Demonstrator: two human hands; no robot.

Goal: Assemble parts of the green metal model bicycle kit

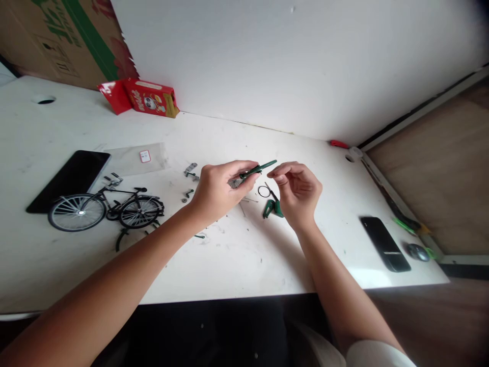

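Your widest lane is behind the hands: bare table point(237, 137) from the red box point(153, 98) across to the tape roll point(356, 153), capped at the back by the wall point(275, 71). Gap between left hand point(219, 186) and right hand point(300, 188) is narrow, and the green part point(265, 166) pokes into it. Below that, green pieces point(277, 208) and a ring point(259, 190) block a straight drop. On your left, the bike point(133, 210) and tablet point(76, 178) bar low passes; small bits point(191, 166) clutter up to your left hand. Between your forearms, room near the front edge, just specks. Right side's open until the black slab point(385, 244).
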